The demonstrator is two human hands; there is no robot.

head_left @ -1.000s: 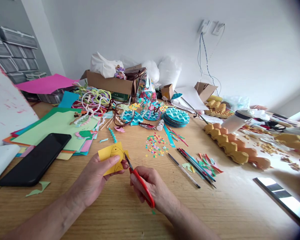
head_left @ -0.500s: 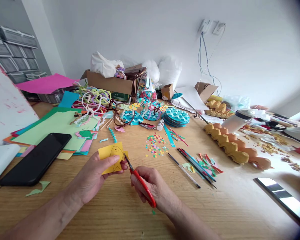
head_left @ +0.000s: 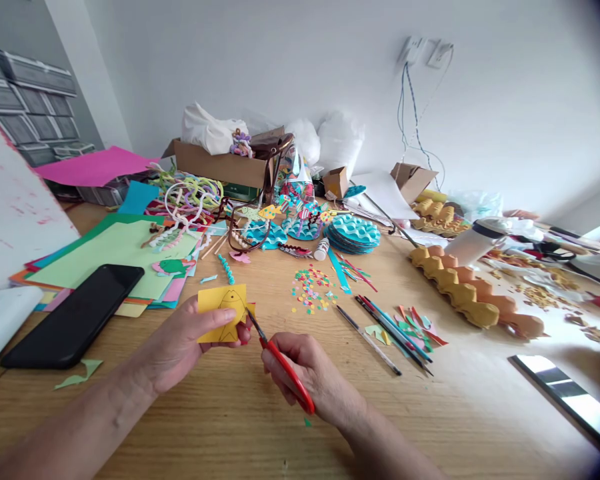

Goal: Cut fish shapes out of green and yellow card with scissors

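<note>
My left hand pinches a piece of yellow paper with the thumb on top and the fingers beneath. A fish outline is drawn on the paper in dark pen. Red-handled scissors are gripped in my right hand. Their blades reach the paper's right edge, beside the fish's outline, where a small flap of yellow stands out. My left fingertips lie just below the blade tips, partly hidden by the paper.
A black phone and stacked coloured paper lie left. Ahead are confetti dots and blue wavy paper discs. Pencils, an egg carton and another phone are to the right.
The yellow paper has turned slightly in my left hand, so its fish stands more upright. A flap at its right edge now shows beside the blades. The scissors have barely moved.
</note>
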